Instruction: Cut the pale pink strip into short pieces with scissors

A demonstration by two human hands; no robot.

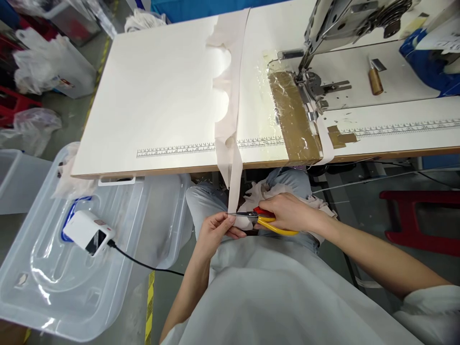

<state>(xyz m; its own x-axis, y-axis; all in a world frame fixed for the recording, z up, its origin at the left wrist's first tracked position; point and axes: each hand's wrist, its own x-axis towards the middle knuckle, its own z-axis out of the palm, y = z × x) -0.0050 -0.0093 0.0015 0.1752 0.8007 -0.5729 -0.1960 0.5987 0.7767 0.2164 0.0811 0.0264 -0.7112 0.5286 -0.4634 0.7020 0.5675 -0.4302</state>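
Note:
My right hand (285, 213) is closed round the yellow and red handles of a pair of scissors (276, 226), whose blades point left. The blade tips lie at a pale pink fabric strip (235, 184), right by the fingers of my left hand (218, 227). My left thumb and fingers pinch that strip just above my lap. From there it runs up over the table's front edge and joins a longer piece with scalloped cutouts (233, 72) lying across the tabletop. More pale pink fabric (262, 191) is bunched on my lap, partly hidden by my right hand.
A sewing machine (312, 91) stands on the white table (161, 96), with a wooden-handled tool (374, 79) to its right. On the left, a clear lidded bin (89, 287) carries a white device (89, 232) with a black cable. A red stool (406, 215) is at right.

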